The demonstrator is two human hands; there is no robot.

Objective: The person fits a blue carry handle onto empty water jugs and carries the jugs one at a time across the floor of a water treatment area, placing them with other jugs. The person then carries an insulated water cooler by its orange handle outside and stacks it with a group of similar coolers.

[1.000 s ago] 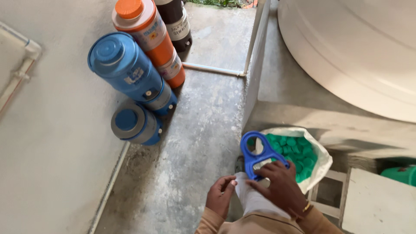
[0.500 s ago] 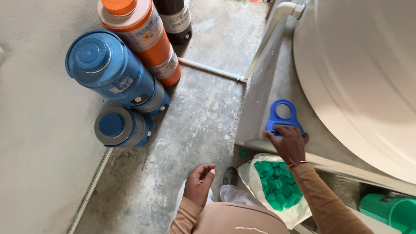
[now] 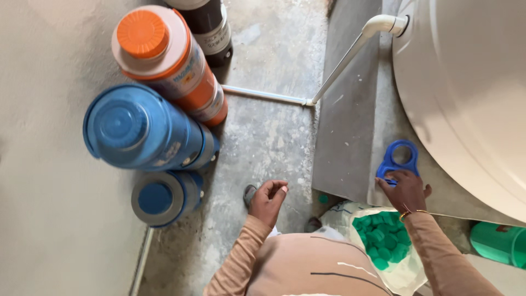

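Note:
My right hand [image 3: 404,189] grips a blue plastic ring-shaped handle [image 3: 399,159] and holds it against the concrete ledge [image 3: 350,137] beside a large white tank [image 3: 466,82]. My left hand [image 3: 268,200] hangs loose over the floor with its fingers curled and nothing in it. Just below my right wrist sits a white sack [image 3: 394,263] filled with green caps [image 3: 383,238].
Tall cylinders stand along the left wall: two blue ones [image 3: 139,129] [image 3: 164,197], an orange-capped one [image 3: 164,57] and a dark one [image 3: 205,24]. A white pipe [image 3: 339,66] runs from the tank down to the floor. A green bucket [image 3: 498,244] sits at right.
My right hand has carried the blue handle up from the sack of green caps onto the ledge by the tank. My left hand has dropped away from it and hangs free.

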